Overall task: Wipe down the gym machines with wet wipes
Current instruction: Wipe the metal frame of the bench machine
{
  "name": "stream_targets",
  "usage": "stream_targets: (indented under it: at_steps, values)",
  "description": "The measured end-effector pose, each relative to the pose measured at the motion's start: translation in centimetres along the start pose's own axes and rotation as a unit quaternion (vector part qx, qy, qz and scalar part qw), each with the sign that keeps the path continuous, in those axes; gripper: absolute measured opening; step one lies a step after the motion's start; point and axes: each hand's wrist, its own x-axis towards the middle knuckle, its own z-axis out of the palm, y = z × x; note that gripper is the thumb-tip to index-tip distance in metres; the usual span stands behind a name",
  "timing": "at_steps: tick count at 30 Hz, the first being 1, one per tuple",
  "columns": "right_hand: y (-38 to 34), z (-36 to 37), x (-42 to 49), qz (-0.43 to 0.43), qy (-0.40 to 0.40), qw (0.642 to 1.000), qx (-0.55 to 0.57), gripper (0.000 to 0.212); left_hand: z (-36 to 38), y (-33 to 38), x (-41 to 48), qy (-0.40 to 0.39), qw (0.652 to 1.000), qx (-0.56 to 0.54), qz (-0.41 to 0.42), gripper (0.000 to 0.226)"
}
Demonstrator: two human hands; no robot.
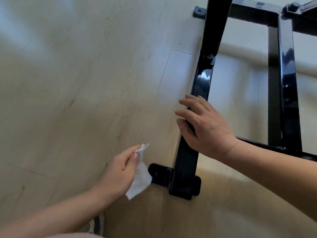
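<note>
A glossy black steel machine frame stands on the pale wood floor, its base bar running from the far side toward me. My left hand pinches a crumpled white wet wipe just left of the bar's near foot plate. The wipe hangs down and nearly touches that plate. My right hand lies flat over the base bar, fingers spread and curling across its left edge, holding nothing else.
A second black upright and cross bars rise to the right. Another foot plate sits at the bar's far end. Light wood floor spreads to the left. A shoe tip shows near the bottom edge.
</note>
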Motion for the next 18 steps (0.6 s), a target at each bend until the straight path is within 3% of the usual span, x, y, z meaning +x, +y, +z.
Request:
stream_targets:
  at_steps: [1, 2, 4, 6, 10, 13, 15, 16, 18]
  values:
    - [0.2, -0.1, 0.2, 0.001, 0.005, 1.000, -0.003, 0.031, 0.0, -0.7, 0.6, 0.041, 0.995, 0.065, 0.070, 0.034]
    - [0.3, -0.2, 0.3, 0.005, 0.008, 1.000, -0.004, 0.031, 0.3, -1.7, 1.2, 0.032, 0.982, 0.123, 0.142, 0.038]
    - [0.4, -0.4, 0.3, 0.009, 0.016, 1.000, -0.006, 0.032, 2.1, -5.1, 2.0, -0.070, 0.928, 0.242, 0.275, 0.050]
    - [0.4, -0.4, 0.1, 0.002, 0.014, 1.000, -0.009, 0.032, 4.2, -7.4, 2.2, -0.139, 0.882, 0.336, 0.299, 0.058]
    - [0.7, -0.5, -0.6, 0.008, -0.007, 1.000, -0.006, 0.035, 4.9, -8.2, 1.6, -0.142, 0.818, 0.436, 0.348, 0.056]
    - [0.5, -0.8, -1.1, 0.013, -0.038, 0.999, -0.012, 0.039, 3.0, -9.5, 0.3, -0.185, 0.767, 0.437, 0.431, 0.051]
    - [0.3, -0.9, -0.9, 0.022, -0.049, 0.999, -0.010, 0.044, 1.7, -9.7, -0.4, -0.218, 0.792, 0.368, 0.437, 0.048]
    - [0.2, -1.0, -0.7, 0.031, -0.047, 0.998, -0.007, 0.046, 1.4, -9.0, -0.5, -0.207, 0.835, 0.309, 0.406, 0.047]
    - [0.2, -0.9, 0.0, 0.061, -0.036, 0.997, -0.001, 0.052, 1.4, -5.9, 0.5, -0.102, 0.951, 0.155, 0.249, 0.041]
